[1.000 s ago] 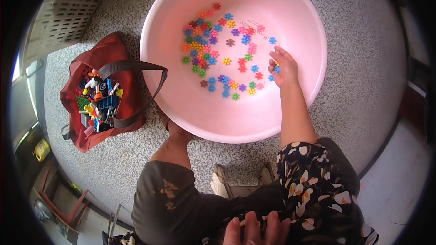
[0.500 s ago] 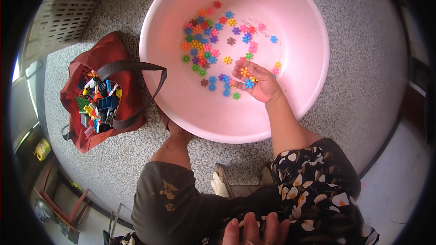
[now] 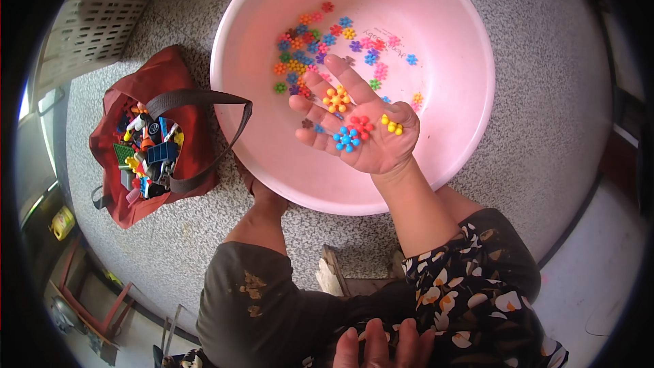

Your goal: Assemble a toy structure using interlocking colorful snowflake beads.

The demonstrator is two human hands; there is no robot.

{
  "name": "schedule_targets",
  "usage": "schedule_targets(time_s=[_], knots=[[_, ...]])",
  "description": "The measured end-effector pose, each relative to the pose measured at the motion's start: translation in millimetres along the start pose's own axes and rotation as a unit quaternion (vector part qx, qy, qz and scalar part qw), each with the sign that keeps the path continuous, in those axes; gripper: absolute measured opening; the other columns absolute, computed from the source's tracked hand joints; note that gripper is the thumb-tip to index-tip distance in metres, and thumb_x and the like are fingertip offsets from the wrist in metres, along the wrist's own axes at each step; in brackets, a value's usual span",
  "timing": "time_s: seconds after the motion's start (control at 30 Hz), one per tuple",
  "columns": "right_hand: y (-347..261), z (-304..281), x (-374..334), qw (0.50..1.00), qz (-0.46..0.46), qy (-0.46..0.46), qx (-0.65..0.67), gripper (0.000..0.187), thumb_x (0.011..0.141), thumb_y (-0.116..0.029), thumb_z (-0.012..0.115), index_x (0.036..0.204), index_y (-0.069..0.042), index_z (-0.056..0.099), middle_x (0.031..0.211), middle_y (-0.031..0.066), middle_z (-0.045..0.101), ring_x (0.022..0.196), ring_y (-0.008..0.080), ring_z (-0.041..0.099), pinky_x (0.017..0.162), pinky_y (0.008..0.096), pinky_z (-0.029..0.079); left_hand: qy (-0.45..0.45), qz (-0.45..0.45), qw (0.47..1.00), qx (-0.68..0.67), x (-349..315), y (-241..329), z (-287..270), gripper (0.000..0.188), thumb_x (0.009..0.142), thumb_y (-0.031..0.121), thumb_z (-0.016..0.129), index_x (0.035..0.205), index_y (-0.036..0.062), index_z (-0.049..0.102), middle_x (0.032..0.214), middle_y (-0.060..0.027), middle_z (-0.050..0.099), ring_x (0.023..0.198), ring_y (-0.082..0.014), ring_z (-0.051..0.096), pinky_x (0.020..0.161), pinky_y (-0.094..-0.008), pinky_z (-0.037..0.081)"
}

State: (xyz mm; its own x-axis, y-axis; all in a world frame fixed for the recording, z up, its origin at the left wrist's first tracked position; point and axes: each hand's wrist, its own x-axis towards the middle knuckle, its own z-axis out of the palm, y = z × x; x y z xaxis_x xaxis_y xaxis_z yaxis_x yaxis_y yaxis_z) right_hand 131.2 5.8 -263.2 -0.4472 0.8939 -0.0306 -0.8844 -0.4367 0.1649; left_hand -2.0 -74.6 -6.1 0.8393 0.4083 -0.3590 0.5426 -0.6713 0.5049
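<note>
My right hand (image 3: pixel 371 129) is palm up over the pink basin (image 3: pixel 460 27), fingers spread. Lying on it are small plastic flower-shaped pieces: an orange piece (image 3: pixel 336 99) on the fingers, a red piece (image 3: pixel 361 127) and a blue piece (image 3: pixel 347 139) on the palm, and a yellow piece (image 3: pixel 392 125) by the thumb. Many similar multicoloured flower pieces (image 3: pixel 298 66) are scattered on the basin's bottom, some hidden behind the hand. At the lower edge, the fingers of my left hand (image 3: pixel 383 346) rest outstretched and empty on my lap; the rest of it is out of frame.
A red fabric bag (image 3: pixel 197 140) with dark handles stands left of the basin, full of mixed toy pieces (image 3: pixel 150 157). One handle reaches the basin's rim. Behind the bag is a pale slatted plastic crate (image 3: pixel 102 20). My legs (image 3: pixel 262 221) are close to the basin's near side.
My right hand has risen toward me and shifted slightly left, its fingers opening from a loose cup to a spread palm that bares the flower pieces. My left hand has stayed put.
</note>
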Motion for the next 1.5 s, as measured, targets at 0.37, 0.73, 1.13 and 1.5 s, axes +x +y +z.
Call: schedule_targets(time_s=[0.37, 0.73, 1.13, 1.5], knots=[[2, 9, 3, 0.999, 0.014, -0.028, -0.007, 0.082, 0.072, -0.021, 0.056, 0.142, -0.014, 0.014, 0.144, 0.0106, 0.021, 0.132, 0.0363, 0.014, 0.106, 0.0542, 0.012, -0.006, -0.046, 0.996, -0.076, 1, 4, -2, 0.041, 0.085, 0.017, 0.042, 0.122, 0.0004, 0.047, 0.125, -0.0226, 0.043, 0.113, -0.0413, 0.045, 0.095, -0.057, 0.036], [-79, -75, -28, 0.769, -0.011, 0.43, -0.474, 0.019, 0.084, -0.021, 0.06, 0.095, -0.006, 0.058, 0.068, 0.0006, 0.057, 0.062, 0.0127, 0.05, 0.051, 0.0261, 0.038, -0.13, 0.03, 0.991, -0.034, 6, -8, -22, 0.044, 0.084, 0.017, 0.044, 0.124, 0.0014, 0.044, 0.126, -0.0224, 0.042, 0.112, -0.0403, 0.045, 0.096, -0.0573, 0.035], [-37, -147, -78, 0.189, 0.224, 0.303, -0.907, 0.023, 0.074, -0.018, 0.067, 0.085, -0.004, 0.054, 0.085, 0.0163, 0.061, 0.089, 0.034, 0.058, 0.076, 0.0434, 0.045, -0.084, 0.039, 0.995, 0.024, 9, -11, -19, 0.044, 0.08, 0.009, 0.05, 0.123, 0.0017, 0.045, 0.124, -0.0216, 0.043, 0.112, -0.0404, 0.045, 0.095, -0.0561, 0.037], [-79, -106, -51, 0.894, -0.131, 0.344, -0.255, 0.011, 0.077, -0.005, 0.055, 0.073, -0.011, 0.047, 0.073, 0.005, 0.052, 0.051, 0.01, 0.039, 0.042, 0.0214, 0.031, -0.06, 0.011, 0.998, 0.006, 6, -8, -14, 0.043, 0.082, 0.014, 0.046, 0.123, 0.0027, 0.046, 0.125, -0.0206, 0.043, 0.114, -0.041, 0.043, 0.096, -0.056, 0.035]])
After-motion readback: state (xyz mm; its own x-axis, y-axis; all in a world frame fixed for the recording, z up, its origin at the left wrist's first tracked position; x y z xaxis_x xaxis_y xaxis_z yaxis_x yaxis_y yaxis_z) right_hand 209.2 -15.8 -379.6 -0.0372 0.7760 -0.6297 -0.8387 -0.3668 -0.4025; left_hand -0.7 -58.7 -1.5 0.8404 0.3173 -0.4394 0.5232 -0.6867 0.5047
